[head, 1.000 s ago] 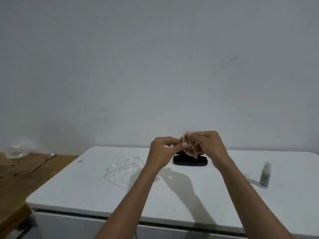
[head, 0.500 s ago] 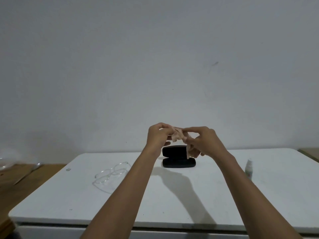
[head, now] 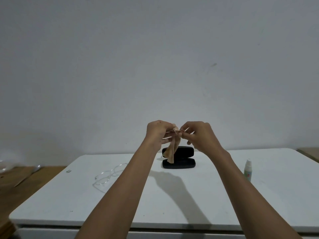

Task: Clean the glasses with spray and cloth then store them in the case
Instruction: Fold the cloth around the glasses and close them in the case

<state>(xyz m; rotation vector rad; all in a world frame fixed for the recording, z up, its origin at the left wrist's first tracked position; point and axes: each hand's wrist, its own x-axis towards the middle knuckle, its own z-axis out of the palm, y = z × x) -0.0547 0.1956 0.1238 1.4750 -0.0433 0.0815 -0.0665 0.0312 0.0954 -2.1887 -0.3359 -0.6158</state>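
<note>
Both hands are raised above the white table, pinching a beige cloth between them. My left hand grips its top left, my right hand its top right, and the cloth hangs down in a crumpled strip. Behind the cloth the black glasses case lies open on the table. Clear-framed glasses lie on the table to the left, partly hidden by my left forearm. A small white spray bottle stands upright at the right.
A wooden surface adjoins the table on the left, with a spoon-like utensil and a clear container at the far left edge. A plain wall rises right behind the table. A small dark speck lies near the table's left edge.
Both hands rose slightly while holding the cloth, and the cloth now hangs down unfolded in front of the case. The view shifted left and down.
</note>
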